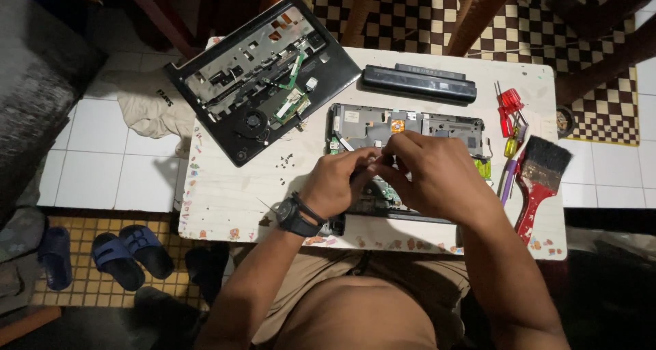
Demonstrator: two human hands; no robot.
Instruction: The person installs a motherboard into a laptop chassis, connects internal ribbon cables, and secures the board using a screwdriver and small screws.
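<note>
Laptop base (410, 128), long axis left-right

Light falls from overhead onto the small white rectangular table (225, 199), brightest at centre. Frame edges drop to near black. Soft shadows under both hands. No glare. Focus sharp mid-frame; slight wide-angle bending at the margins.

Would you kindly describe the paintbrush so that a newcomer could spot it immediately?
Start at the white table and go to its right end, beyond the person's right hand. The paintbrush lies there beside a few screwdrivers. It alone has a broad red handle and a wide tuft of black bristles.
</note>
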